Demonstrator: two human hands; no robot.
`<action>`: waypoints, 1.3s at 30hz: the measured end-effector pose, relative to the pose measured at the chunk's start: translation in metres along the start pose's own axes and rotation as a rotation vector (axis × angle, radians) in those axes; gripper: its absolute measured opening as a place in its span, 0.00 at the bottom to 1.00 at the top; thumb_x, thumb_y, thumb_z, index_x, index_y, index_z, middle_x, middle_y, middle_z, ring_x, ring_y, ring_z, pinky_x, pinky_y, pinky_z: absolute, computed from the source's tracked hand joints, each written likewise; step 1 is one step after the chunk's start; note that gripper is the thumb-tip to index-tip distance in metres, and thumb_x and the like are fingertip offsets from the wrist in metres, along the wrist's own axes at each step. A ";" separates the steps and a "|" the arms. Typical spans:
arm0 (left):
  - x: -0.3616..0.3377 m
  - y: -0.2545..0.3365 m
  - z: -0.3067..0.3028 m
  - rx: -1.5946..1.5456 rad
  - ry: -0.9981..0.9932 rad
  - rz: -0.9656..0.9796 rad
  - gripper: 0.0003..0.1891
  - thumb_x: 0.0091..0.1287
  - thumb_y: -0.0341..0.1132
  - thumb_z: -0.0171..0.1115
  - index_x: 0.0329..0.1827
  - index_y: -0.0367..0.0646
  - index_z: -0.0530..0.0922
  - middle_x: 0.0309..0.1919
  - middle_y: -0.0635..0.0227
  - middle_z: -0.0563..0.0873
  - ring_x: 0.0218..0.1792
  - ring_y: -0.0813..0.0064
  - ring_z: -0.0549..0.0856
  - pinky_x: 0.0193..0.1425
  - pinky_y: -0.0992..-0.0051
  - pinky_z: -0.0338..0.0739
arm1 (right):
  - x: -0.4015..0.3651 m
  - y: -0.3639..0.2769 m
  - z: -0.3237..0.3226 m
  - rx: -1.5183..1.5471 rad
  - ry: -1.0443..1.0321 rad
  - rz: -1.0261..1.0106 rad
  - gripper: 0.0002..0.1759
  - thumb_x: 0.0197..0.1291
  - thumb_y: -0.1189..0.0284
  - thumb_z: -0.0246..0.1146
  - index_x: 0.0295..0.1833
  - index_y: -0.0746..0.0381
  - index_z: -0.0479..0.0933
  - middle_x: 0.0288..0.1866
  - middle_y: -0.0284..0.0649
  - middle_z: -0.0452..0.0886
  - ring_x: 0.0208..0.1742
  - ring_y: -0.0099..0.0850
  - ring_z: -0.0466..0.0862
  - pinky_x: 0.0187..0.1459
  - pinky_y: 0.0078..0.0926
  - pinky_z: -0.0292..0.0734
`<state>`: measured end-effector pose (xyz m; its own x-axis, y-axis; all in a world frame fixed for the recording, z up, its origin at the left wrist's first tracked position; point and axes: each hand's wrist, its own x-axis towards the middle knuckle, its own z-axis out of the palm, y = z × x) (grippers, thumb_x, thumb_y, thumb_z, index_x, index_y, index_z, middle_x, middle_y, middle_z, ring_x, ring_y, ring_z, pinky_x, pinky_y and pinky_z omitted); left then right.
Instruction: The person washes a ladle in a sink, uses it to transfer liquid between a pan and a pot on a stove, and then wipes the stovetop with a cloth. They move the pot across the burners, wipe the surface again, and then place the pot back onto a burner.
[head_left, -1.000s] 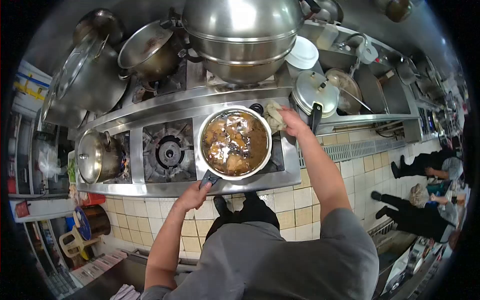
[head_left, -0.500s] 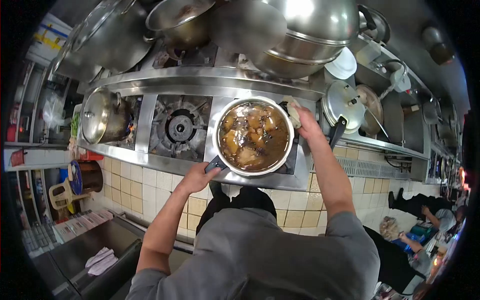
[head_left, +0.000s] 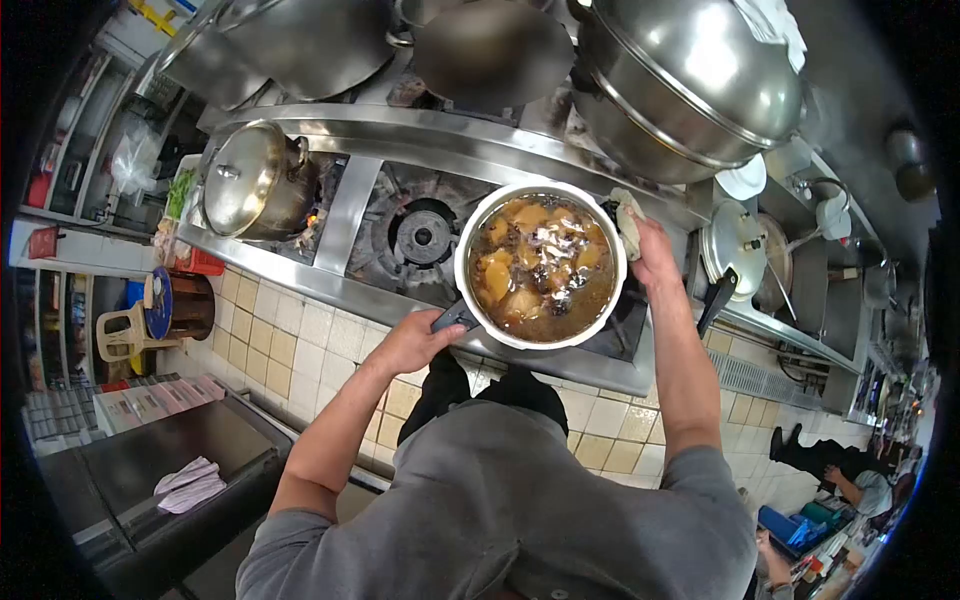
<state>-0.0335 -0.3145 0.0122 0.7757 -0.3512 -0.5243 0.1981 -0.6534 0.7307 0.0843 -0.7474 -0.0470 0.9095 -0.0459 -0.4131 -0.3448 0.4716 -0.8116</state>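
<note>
A round metal pot (head_left: 541,344) of brown broth with yellowish chunks is held level over the right part of the stove. Whether its base touches the stove is hidden. My left hand (head_left: 410,342) is closed around its black handle (head_left: 456,318) at the lower left. On the opposite side, my right hand (head_left: 652,247) grips the pot's edge through a beige cloth (head_left: 627,222), which covers most of the small handle there. Just left of the pot is a bare gas burner (head_left: 422,234).
A lidded pot (head_left: 250,180) sits over flame on the left burner. Large steel pots (head_left: 690,80) line the back. To the right lies a pressure cooker lid (head_left: 735,245) with a black handle. A striped cloth (head_left: 188,485) rests on the counter behind. Another person (head_left: 850,480) is far right.
The pot has shifted left toward the bare burner, both hands still holding it. My view has turned, so the stove appears tilted.
</note>
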 end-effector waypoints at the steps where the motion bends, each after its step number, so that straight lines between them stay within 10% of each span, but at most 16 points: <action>1: -0.004 -0.005 -0.010 0.002 0.023 0.008 0.25 0.73 0.54 0.65 0.46 0.33 0.83 0.29 0.55 0.85 0.33 0.68 0.83 0.44 0.64 0.79 | 0.000 0.000 0.016 -0.014 0.043 -0.015 0.19 0.75 0.64 0.63 0.57 0.71 0.78 0.49 0.42 0.87 0.44 0.30 0.87 0.47 0.30 0.84; 19: -0.035 -0.115 -0.158 -0.009 0.134 -0.086 0.29 0.72 0.57 0.64 0.46 0.31 0.82 0.33 0.53 0.87 0.37 0.62 0.85 0.47 0.60 0.79 | 0.087 0.078 0.232 -0.078 -0.072 0.082 0.18 0.74 0.64 0.64 0.57 0.69 0.80 0.47 0.42 0.88 0.42 0.30 0.87 0.45 0.31 0.83; 39: -0.016 -0.153 -0.167 -0.007 0.148 -0.003 0.24 0.73 0.51 0.65 0.43 0.31 0.82 0.31 0.48 0.86 0.33 0.56 0.85 0.42 0.60 0.78 | 0.107 0.092 0.262 -0.111 -0.015 0.118 0.19 0.72 0.62 0.66 0.57 0.67 0.80 0.46 0.40 0.87 0.41 0.30 0.87 0.44 0.31 0.84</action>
<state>0.0235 -0.0969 -0.0180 0.8550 -0.2457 -0.4567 0.2046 -0.6493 0.7325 0.2105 -0.4779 -0.0575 0.8642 0.0174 -0.5029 -0.4723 0.3728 -0.7987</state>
